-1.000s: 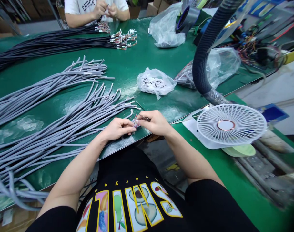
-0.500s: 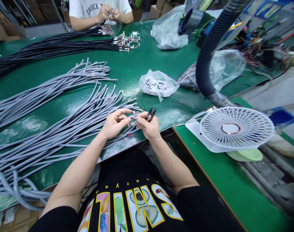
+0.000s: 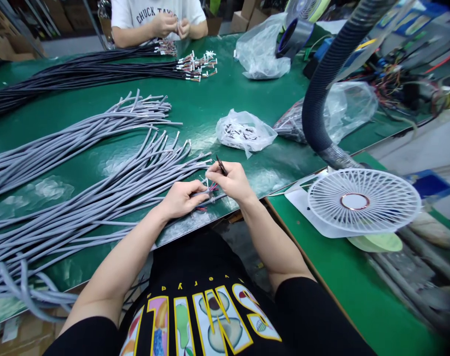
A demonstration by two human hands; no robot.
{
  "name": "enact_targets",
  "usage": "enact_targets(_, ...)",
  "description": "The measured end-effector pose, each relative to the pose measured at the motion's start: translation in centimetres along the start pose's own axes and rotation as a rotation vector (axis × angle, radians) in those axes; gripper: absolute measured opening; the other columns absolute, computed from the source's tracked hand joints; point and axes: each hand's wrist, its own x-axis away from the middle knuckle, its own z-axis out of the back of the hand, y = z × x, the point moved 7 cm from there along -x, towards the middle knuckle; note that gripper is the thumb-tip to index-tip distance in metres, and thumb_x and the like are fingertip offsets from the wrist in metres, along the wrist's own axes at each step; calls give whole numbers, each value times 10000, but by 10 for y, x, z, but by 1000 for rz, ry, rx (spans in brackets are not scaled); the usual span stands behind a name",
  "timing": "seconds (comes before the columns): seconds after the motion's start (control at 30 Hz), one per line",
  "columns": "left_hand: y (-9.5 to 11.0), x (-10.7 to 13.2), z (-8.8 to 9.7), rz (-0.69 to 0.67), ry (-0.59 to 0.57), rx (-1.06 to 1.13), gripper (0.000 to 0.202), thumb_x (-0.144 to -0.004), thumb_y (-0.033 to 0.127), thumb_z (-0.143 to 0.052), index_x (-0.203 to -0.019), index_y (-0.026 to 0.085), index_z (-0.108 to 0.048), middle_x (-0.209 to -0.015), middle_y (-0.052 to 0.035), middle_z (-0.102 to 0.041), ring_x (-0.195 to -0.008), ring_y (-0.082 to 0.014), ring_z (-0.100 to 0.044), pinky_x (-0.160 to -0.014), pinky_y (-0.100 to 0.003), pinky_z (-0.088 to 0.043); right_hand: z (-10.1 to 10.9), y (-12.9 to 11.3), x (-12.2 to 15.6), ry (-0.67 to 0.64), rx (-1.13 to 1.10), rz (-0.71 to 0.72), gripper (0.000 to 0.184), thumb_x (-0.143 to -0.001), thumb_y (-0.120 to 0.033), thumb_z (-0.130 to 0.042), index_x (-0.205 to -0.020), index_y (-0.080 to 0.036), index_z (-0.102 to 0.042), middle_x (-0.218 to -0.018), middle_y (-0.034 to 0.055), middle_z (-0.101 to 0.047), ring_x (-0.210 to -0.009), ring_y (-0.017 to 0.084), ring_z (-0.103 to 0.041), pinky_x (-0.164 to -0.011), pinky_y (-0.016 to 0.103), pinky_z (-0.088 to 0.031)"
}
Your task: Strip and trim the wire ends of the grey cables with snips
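Observation:
My left hand (image 3: 184,199) is closed in a pinch on the stripped end of a grey cable, near the table's front edge. Thin coloured wires (image 3: 213,188), red and white among them, fan out past its fingertips. Just to the right, my right hand (image 3: 231,181) is closed around small dark snips (image 3: 221,166), whose blades point up and away. Its fingertips are close to the wires; whether they touch them I cannot tell. A large bundle of grey cables (image 3: 99,205) lies to the left, ends pointing toward my hands.
Beyond lie a second grey cable bundle (image 3: 109,121) and black cables (image 3: 99,69) with white connectors. An open plastic bag (image 3: 246,132) holds small black-and-white parts. A black hose (image 3: 315,104) arches down beside a white fan (image 3: 363,200) on the right. A co-worker (image 3: 156,24) sits opposite.
My right hand has turned, so the snips' blades tilt the other way, and it sits slightly higher. My left hand has dropped a little, its fingers more closed. The coloured wires show more spread.

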Motion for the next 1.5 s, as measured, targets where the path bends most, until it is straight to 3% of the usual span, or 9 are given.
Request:
enact_targets(0.13,-4,-2,-3,79,-15,167,238,-811,363,-614,-786,132,-668,-683,-9,-624,-582,-90,-492,-581,-214,-383,-3,6,4,-22,-58,-35,189,-723,-306,-660,-629,-152,-604,-567,-29,-512,-557,92,-409,-566,248,-336)
enact_targets(0.3,-9,-4,-5,175,2,425,342,-775,461,-653,-730,123,-628,-647,3,-561,-583,-89,-461,-580,-225,-380,-8,-16,13,-92,-44,37,199,-778,-304,-629,-653,-151,-607,-602,-18,-538,-573,92,-420,-570,244,-339)
enact_targets(0.47,-8,-4,-6,171,16,582,325,-715,432,-742,-686,133,-617,-673,6,-563,-632,-95,-495,-641,-243,-403,-3,-26,22,-101,21,51,176,-799,-326,-633,-751,-156,-638,-593,-34,-501,-539,78,-373,-523,230,-301)
enact_targets(0.57,-5,-5,-6,161,17,624,314,-702,415,-759,-681,135,-619,-670,4,-567,-639,-96,-504,-653,-245,-414,3,-23,33,-96,99,27,183,-801,-325,-643,-735,-157,-618,-555,-51,-449,-513,72,-337,-505,230,-281)
enact_targets(0.77,-7,-3,-12,248,-42,663,359,-672,435,-773,-656,128,-588,-654,1,-566,-602,-89,-498,-617,-236,-423,3,-24,57,-149,114,123,321,-882,-405,-561,-670,-164,-551,-596,-25,-479,-551,83,-388,-546,233,-325)
enact_targets(0.93,-7,-2,-16,287,-112,716,351,-667,412,-779,-654,126,-575,-632,8,-558,-565,-78,-488,-576,-224,-422,5,1,59,-270,-103,-80,548,-895,-664,-383,-813,-155,-570,-564,-45,-394,-493,79,-319,-470,227,-270)
enact_targets(1.03,-8,-2,-18,294,-154,757,343,-664,386,-788,-666,125,-565,-615,19,-550,-535,-66,-478,-556,-213,-409,0,15,63,-380,-129,-162,547,-917,-634,-368,-756,-148,-559,-565,-46,-384,-493,72,-317,-467,219,-258)
enact_targets(1.27,-13,1,-23,323,-235,794,327,-696,377,-775,-725,118,-576,-621,14,-570,-539,-71,-504,-549,-205,-399,-7,21,69,-514,-149,-149,504,-930,-576,-407,-768,-130,-576,-538,-50,-412,-507,74,-341,-497,225,-279)
enact_targets(1.5,-12,1,-24,345,-251,808,336,-701,381,-774,-722,117,-566,-610,19,-567,-526,-60,-483,-521,-190,-378,-13,20,68,-665,-174,-126,530,-930,-577,-407,-924,-92,-620,-545,-67,-382,-483,63,-310,-474,215,-258)
